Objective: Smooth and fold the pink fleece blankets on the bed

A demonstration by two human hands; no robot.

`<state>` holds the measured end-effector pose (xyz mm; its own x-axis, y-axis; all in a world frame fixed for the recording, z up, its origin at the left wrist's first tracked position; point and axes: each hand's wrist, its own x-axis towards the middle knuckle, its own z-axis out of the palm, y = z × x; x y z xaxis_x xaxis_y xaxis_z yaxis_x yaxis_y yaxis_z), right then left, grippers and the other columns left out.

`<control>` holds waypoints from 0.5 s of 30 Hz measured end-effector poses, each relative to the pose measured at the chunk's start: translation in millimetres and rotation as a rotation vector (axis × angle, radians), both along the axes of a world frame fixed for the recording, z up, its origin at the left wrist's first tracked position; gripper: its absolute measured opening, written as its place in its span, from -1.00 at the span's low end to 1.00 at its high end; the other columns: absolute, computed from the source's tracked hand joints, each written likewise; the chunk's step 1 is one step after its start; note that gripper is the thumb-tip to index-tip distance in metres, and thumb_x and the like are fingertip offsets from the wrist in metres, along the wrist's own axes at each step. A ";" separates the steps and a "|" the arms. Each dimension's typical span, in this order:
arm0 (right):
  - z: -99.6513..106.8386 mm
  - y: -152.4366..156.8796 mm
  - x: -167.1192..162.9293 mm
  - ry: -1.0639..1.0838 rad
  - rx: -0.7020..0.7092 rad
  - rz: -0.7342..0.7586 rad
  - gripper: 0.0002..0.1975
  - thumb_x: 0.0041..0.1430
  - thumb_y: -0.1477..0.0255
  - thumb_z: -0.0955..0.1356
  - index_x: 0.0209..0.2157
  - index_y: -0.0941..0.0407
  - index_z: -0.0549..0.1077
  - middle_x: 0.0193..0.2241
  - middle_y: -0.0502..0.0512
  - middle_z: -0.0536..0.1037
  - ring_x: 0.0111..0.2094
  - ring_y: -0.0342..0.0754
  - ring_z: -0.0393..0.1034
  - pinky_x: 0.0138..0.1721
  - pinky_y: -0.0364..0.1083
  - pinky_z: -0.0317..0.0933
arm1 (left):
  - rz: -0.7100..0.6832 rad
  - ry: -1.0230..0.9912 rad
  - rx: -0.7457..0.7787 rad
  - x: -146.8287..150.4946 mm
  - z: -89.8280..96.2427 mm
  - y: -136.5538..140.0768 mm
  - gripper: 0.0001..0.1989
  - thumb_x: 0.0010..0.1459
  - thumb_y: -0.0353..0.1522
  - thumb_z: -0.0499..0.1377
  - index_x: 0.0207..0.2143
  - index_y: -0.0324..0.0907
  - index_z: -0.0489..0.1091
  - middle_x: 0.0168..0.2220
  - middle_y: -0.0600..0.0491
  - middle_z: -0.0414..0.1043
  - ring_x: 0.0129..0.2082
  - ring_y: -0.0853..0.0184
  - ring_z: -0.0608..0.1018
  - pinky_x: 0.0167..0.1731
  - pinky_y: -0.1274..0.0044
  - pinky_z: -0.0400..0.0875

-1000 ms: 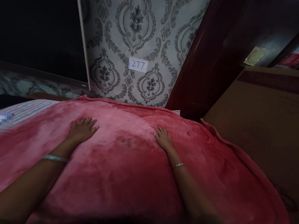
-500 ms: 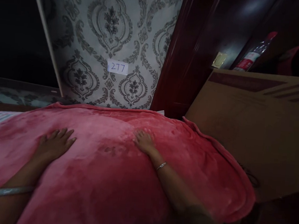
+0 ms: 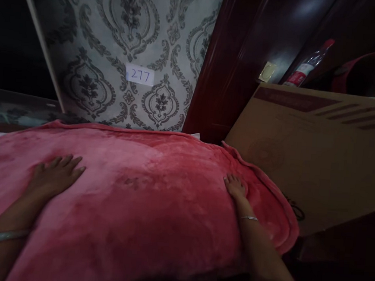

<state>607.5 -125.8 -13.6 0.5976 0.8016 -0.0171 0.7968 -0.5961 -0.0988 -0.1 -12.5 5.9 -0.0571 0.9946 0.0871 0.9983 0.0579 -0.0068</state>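
Observation:
A plush pinkish-red blanket lies spread across the surface before me, with a hemmed edge along its far side and a rounded corner at the right. Flat on its left part rests my left hand, fingers spread, a pale bangle on that wrist. My right hand presses on the right part, near the folds by the corner. Its fingers are stretched out and a thin silver bracelet circles the wrist. Neither hand grips the cloth.
Beyond the blanket is a patterned wall with a paper label reading 277. A large cardboard box stands at the right, with a red-capped bottle behind its top edge. A dark screen is at the far left.
My right hand has slid to the right over the blanket, from near its middle towards the right corner. My left hand stays flat on the left part. The view has shifted slightly.

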 end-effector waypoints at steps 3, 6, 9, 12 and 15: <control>1.6 -3.0 -23.1 -0.016 0.051 0.053 -0.42 0.46 0.28 0.06 0.41 0.11 0.18 0.40 0.27 0.21 0.40 0.17 0.07 0.30 0.21 0.08 | -0.001 -0.005 -0.024 2.1 1.4 -1.4 -0.35 0.38 -0.15 -0.23 0.43 -0.15 0.06 0.49 -0.14 -0.07 0.44 0.01 0.10 0.30 -0.01 0.04; 4.7 -2.9 -79.5 0.005 0.178 0.330 -0.40 0.45 0.29 0.08 0.42 0.14 0.15 0.40 0.23 0.22 0.42 0.10 0.04 0.37 0.12 -0.01 | -0.029 0.021 -0.011 4.7 9.7 -6.3 -0.34 0.38 -0.15 -0.26 0.41 -0.22 0.09 0.47 -0.18 -0.03 0.43 -0.01 0.11 0.29 -0.03 0.06; 9.0 -7.6 -155.1 0.076 0.221 0.649 -0.40 0.44 0.28 0.11 0.43 0.13 0.15 0.42 0.15 0.17 0.44 0.06 -0.02 0.42 0.10 -0.12 | -0.048 -0.034 0.003 16.0 22.0 -18.8 -0.33 0.36 -0.17 -0.26 0.32 -0.31 0.24 0.38 -0.20 0.20 0.35 0.04 0.28 0.28 0.11 0.17; 9.9 -15.0 -220.4 0.161 0.199 0.856 -0.37 0.43 0.22 0.16 0.43 0.15 0.13 0.45 0.15 0.08 0.47 0.09 -0.09 0.44 0.13 -0.19 | -0.149 -0.148 0.070 43.9 24.0 -44.7 -0.27 0.31 -0.11 -0.25 0.32 -0.36 0.24 0.29 -0.21 0.35 0.28 0.09 0.39 0.28 0.28 0.24; 5.0 -19.5 -254.0 0.203 0.171 0.934 -0.31 0.43 0.13 0.18 0.46 0.12 0.05 0.47 0.10 0.02 0.48 0.10 -0.16 0.46 0.12 -0.25 | -0.343 -0.112 0.059 76.2 6.7 -80.0 -0.18 0.22 -0.02 -0.12 0.40 -0.29 0.14 0.43 -0.16 0.10 0.43 0.05 0.17 0.39 0.22 0.05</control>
<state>353.6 -145.3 -8.5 -0.2823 0.9528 0.1115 0.9001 0.3033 -0.3128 76.1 -92.5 12.6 0.2662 0.9511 0.1569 0.9542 -0.2831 0.0967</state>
